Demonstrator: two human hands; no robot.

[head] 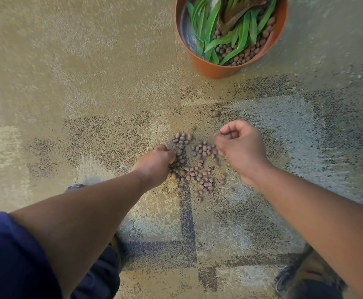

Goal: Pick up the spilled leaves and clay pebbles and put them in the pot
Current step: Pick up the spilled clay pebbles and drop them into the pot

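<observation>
A patch of brown clay pebbles (194, 167) lies scattered on the carpet in the middle of the view. My left hand (157, 162) is down at the patch's left edge with its fingers curled into the pebbles. My right hand (238, 145) hovers at the patch's right edge, its fingers curled in a loose fist; what it holds is hidden. The orange pot (216, 70) stands at the top right. Inside it are green leaves (226, 37), a dark brown leaf and pebbles.
The floor is a beige carpet (79, 83) with dark speckled bands. A single pebble (215, 113) lies apart, between the patch and the pot. My shoes (288, 277) and knees show at the bottom edge.
</observation>
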